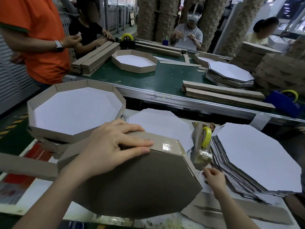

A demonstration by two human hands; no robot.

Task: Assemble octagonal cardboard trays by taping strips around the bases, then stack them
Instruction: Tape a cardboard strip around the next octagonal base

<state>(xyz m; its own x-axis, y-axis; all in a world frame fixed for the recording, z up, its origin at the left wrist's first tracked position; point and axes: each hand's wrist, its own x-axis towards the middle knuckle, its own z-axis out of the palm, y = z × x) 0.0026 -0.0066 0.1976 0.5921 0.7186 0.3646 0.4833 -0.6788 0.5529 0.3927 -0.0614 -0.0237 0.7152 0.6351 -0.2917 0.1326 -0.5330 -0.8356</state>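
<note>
An upturned tray, beside stacked bases, is pressed at its taped rim by the left hand, fingers straight. The right hand is curled at the dispenser, its hold unclear.

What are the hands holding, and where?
Left hand presses the rim of the brown octagonal cardboard tray; right hand at the yellow-roll tape dispenser, grip unclear.

No words, numbers or brands can be read. Small dark scrawled marks on the silver metal conveyor rail, toward 12 o'clock, stay illegible; the red printed sheet at 8 o'clock is blurred.
</note>
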